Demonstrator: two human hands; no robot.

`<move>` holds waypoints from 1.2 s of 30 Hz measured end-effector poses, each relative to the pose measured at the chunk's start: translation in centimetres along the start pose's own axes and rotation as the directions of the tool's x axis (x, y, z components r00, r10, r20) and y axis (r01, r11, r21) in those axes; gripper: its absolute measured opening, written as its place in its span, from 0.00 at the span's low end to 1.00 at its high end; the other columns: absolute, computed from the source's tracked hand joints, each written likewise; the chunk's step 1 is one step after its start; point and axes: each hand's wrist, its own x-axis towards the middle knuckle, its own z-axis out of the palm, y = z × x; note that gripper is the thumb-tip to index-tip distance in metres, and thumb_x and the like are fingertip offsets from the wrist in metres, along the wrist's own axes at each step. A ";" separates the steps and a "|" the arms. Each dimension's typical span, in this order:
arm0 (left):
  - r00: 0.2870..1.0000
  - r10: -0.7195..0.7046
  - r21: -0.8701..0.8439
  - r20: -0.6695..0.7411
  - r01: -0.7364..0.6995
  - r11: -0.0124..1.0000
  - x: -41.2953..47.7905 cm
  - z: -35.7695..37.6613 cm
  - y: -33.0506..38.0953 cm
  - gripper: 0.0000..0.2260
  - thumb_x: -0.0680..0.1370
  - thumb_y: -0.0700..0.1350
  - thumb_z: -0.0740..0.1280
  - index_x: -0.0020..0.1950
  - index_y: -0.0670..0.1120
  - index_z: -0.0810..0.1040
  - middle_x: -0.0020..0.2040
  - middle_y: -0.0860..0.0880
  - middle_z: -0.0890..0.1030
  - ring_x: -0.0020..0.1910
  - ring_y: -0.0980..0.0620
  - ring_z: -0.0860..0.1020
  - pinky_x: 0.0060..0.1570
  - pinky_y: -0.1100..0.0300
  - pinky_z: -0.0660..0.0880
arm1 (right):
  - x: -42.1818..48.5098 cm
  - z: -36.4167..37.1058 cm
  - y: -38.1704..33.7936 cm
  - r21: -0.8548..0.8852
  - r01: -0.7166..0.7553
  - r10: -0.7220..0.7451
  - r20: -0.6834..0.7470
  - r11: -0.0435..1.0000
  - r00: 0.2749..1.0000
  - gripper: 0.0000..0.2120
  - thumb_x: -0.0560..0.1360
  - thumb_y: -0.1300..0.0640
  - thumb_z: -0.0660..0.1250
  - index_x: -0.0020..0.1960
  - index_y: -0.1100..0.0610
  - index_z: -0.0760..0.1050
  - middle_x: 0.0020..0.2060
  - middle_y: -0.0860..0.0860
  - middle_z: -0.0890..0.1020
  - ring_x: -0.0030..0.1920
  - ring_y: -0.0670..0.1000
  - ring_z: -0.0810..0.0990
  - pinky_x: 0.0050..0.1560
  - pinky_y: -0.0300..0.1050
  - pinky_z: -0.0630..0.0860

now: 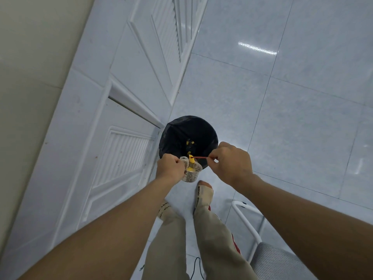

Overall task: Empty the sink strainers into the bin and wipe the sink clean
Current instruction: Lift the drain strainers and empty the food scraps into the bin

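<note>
hands [201, 164], strainer [191, 172] half hidden, bin [171, 136]

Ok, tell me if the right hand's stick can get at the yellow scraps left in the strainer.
Probably yes. The strainer, held by the left hand, has its mouth open toward the right hand, and the stick already touches a yellow scrap at the rim, over the bin.

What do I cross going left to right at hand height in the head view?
White panelled door → left hand → sink strainer → red stick → right hand → pale floor tiles.
</note>
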 end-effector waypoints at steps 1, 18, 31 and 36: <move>1.000 0.000 0.002 0.000 0.000 1.000 0.0 0.1 -0.1 0.12 0.80 0.38 0.64 0.41 0.35 0.82 0.40 0.38 0.84 0.39 0.42 0.85 0.32 0.58 0.75 | 0.0 -0.1 0.1 0.006 -0.007 0.007 -0.014 1.000 1.000 0.11 0.79 0.47 0.64 0.47 0.48 0.85 0.39 0.45 0.78 0.34 0.47 0.75 0.29 0.36 0.61; 0.999 0.034 0.083 0.028 -0.036 0.996 -0.4 0.3 -0.3 0.15 0.80 0.37 0.61 0.33 0.42 0.72 0.33 0.43 0.77 0.39 0.43 0.85 0.30 0.58 0.70 | -0.4 0.3 0.5 -0.064 0.065 -0.058 0.105 0.996 0.993 0.11 0.79 0.47 0.64 0.51 0.47 0.85 0.45 0.46 0.80 0.38 0.49 0.78 0.38 0.43 0.78; 0.996 0.075 0.082 0.046 -0.078 0.994 -0.8 1.1 -0.5 0.15 0.80 0.37 0.61 0.33 0.42 0.75 0.33 0.42 0.78 0.38 0.44 0.85 0.26 0.61 0.69 | -0.5 0.9 0.0 -0.035 0.150 -0.140 0.202 0.988 0.969 0.09 0.75 0.45 0.68 0.48 0.47 0.86 0.39 0.44 0.76 0.37 0.48 0.77 0.37 0.42 0.78; 0.998 0.058 0.043 0.032 -0.060 0.997 -0.6 1.0 -0.4 0.14 0.80 0.38 0.61 0.36 0.38 0.78 0.36 0.39 0.80 0.40 0.41 0.85 0.30 0.58 0.71 | -1.2 0.8 0.1 -0.052 0.117 -0.112 0.096 0.992 0.989 0.11 0.76 0.44 0.66 0.47 0.47 0.85 0.40 0.45 0.77 0.34 0.48 0.76 0.33 0.41 0.75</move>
